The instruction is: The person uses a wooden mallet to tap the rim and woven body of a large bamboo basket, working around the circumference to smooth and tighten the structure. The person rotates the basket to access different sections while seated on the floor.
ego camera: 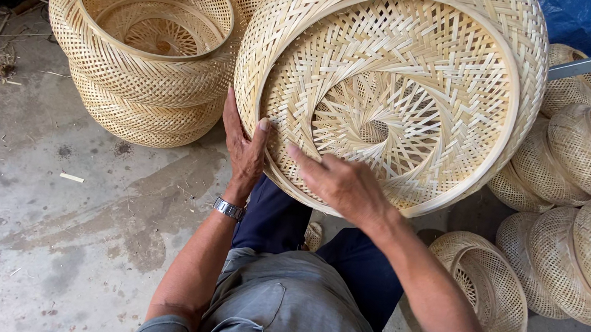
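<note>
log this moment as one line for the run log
left hand: grips rim of large woven basket | right hand: fingers on its inner weave | basket: tilted on lap | nearby: stacked baskets on floor

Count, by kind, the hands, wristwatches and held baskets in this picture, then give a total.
Hands: 2, left hand and right hand
Wristwatch: 1, on the left wrist
Held basket: 1
Total: 4

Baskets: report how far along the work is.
Done: woven baskets stacked at left and piled at right. In hand: a large basket on the lap, left hand gripping its rim, right hand on the inner weave. What remains cannot be told.
</note>
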